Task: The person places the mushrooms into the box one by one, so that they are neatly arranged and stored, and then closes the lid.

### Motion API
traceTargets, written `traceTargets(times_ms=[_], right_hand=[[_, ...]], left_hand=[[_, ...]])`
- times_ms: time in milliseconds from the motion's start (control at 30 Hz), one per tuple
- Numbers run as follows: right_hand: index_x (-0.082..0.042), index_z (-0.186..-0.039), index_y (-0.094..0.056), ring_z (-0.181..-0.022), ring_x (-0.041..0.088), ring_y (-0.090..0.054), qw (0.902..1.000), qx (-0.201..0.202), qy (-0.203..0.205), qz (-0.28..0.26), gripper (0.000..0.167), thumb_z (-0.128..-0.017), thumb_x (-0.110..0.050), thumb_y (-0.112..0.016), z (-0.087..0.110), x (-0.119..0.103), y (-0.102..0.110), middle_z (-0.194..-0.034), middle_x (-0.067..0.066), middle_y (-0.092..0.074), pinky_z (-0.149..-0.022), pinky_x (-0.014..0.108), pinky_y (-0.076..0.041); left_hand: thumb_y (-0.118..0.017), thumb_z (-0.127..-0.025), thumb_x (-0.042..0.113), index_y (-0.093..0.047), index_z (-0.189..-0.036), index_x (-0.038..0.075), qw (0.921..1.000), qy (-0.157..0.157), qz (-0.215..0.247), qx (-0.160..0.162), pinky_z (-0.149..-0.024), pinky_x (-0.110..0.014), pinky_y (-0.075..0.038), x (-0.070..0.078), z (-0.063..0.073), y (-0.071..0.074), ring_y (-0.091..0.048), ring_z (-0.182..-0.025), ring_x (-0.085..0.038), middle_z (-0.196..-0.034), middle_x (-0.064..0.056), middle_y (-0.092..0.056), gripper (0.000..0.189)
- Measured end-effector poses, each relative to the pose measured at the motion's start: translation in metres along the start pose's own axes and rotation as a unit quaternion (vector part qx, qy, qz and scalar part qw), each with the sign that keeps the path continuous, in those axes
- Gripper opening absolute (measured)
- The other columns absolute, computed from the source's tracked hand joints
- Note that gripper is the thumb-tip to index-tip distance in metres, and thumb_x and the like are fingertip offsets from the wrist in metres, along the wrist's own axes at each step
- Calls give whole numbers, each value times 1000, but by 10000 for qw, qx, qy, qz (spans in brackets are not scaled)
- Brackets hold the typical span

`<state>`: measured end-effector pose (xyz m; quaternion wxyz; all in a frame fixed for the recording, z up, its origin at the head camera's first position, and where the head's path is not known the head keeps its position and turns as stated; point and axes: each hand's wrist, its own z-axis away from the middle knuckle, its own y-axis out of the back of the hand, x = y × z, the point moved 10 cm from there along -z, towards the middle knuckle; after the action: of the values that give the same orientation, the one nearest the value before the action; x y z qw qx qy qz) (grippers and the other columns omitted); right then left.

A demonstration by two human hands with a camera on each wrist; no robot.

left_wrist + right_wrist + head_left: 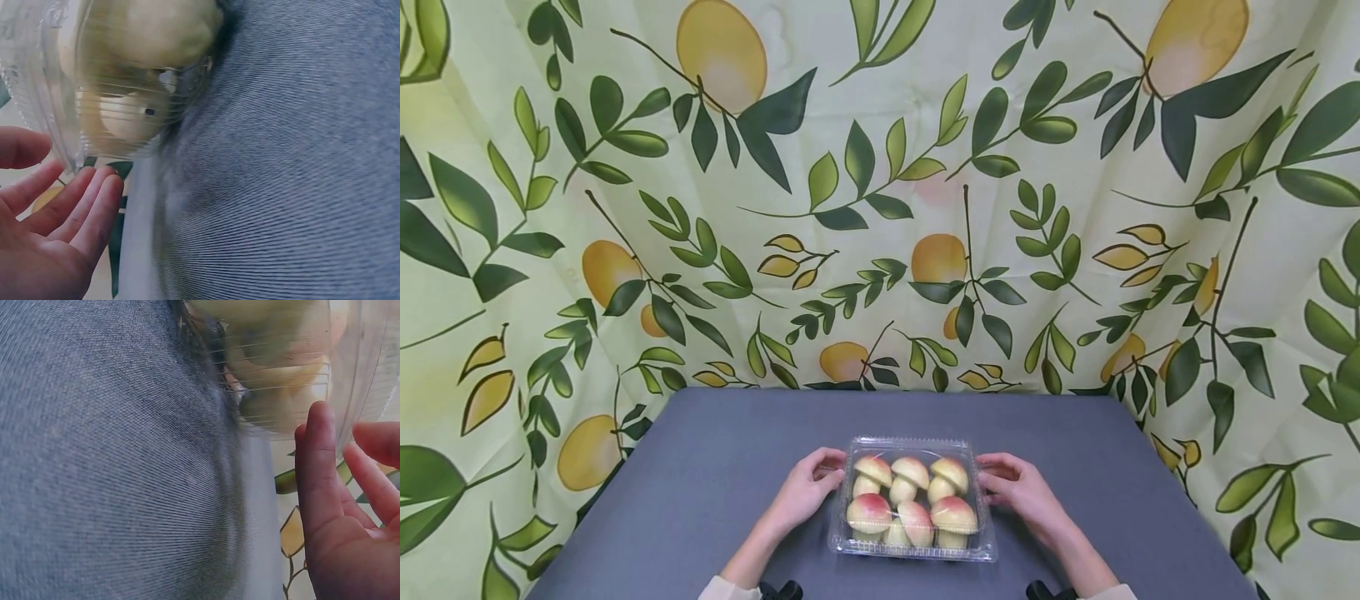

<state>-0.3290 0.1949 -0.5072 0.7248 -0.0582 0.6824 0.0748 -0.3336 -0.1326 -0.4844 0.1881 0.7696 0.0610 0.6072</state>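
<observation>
A clear plastic clamshell box (913, 553) sits on the table, its lid down. Inside are several mushroom-shaped pieces (871, 512) with pale stems and red-to-yellow caps. My left hand (803, 490) is at the box's left side, fingertips right at the edge. In the left wrist view, its fingers (97, 215) extend loosely toward the ribbed wall, thumb apart. At the right side is my right hand (1021, 493), its fingertips at the rim. The right wrist view shows one straight finger (320, 465) overlapping the ribbed wall (281, 381), with thumb and forefinger close together near the rim.
The blue-grey table (737, 433) extends around the box. Behind it and along both sides hangs a cream curtain (880, 250) printed with fruit and leaves. Dark wrist straps (781, 591) show at the bottom edge.
</observation>
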Motion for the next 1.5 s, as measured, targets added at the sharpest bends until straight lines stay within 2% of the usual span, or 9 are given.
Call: traceTargets(times_ms=[233, 533, 667, 833, 933, 1100, 1300, 1400, 1500], right_hand=[[16, -133, -52, -92, 19, -68, 9998, 175, -41, 22, 44, -96, -3, -66, -4, 4, 1, -109, 16, -69, -78, 32, -61], [12, -130, -56, -94, 21, -68, 9985, 524, -86, 122, 37, -96, 1, -63, -17, 7, 4, -107, 16, -69, -79, 32, -60], [11, -130, -57, -93, 21, -68, 9978, 632, -116, 171, 36, -96, 2, -62, -18, 7, 5, -106, 16, -70, -78, 31, -60], [10, -130, -58, -91, 20, -68, 9973, 698, -124, 199, 35, -95, 2, -62, -18, 7, 6, -103, 14, -70, -75, 30, -60], [11, -130, -58, -90, 19, -68, 9974, 683, -98, 186, 36, -95, 1, -62, -18, 7, 6, -103, 13, -71, -75, 30, -60], [12, -131, -56, -89, 18, -68, 9981, 597, -54, 153, 38, -95, 1, -62, -18, 7, 4, -104, 14, -71, -75, 30, -60], [11, -131, -57, -90, 20, -69, 9980, 601, -29, 171, 38, -95, 0, -63, -17, 7, 3, -106, 17, -71, -76, 31, -61], [11, -133, -56, -93, 21, -68, 9979, 599, -39, 230, 39, -96, -2, -63, -16, 5, 3, -110, 18, -70, -78, 31, -61], [11, -137, -54, -98, 23, -68, 9983, 471, -44, 327, 42, -99, -5, -63, -14, 3, 1, -115, 20, -68, -80, 32, -61]], left_hand=[[-64, -99, 7, -60, -125, -5, 9997, 40, 180, -131, -82, -26, -58, -4, 2, -5, -68, -101, -28, -111, -16, -68, 30], [-55, -102, -1, -53, -131, -10, 9994, 234, 250, -41, -77, -26, -58, -11, -1, -8, -70, -95, -39, -106, -29, -67, 31], [-56, -103, 4, -54, -133, -7, 9990, 240, 383, 34, -78, -27, -59, -12, -2, -8, -71, -95, -34, -108, -25, -68, 32], [-54, -105, 9, -52, -137, -5, 9996, 86, 268, 54, -80, -30, -60, -4, 2, -5, -70, -98, -30, -113, -22, -66, 35], [-51, -107, 11, -50, -140, -5, 9996, 53, 250, -114, -83, -31, -60, 2, 7, -5, -69, -101, -32, -118, -24, -64, 37], [-51, -108, 16, -41, -149, -4, 9967, 141, 516, -610, -89, -33, -59, 7, 24, -7, -62, -115, -39, -135, -31, -52, 47], [-63, -102, 21, -30, -156, 2, 9918, 267, 442, -1172, -91, -27, -53, 9, 45, -13, -52, -128, -45, -150, -32, -37, 66], [-72, -96, 21, -27, -158, 2, 9902, 376, 446, -1273, -89, -26, -54, 8, 48, -19, -54, -125, -42, -152, -31, -34, 78], [-78, -91, 19, -27, -157, 0, 9911, 455, 446, -1171, -88, -26, -55, 7, 48, -23, -57, -121, -37, -151, -30, -35, 86]])
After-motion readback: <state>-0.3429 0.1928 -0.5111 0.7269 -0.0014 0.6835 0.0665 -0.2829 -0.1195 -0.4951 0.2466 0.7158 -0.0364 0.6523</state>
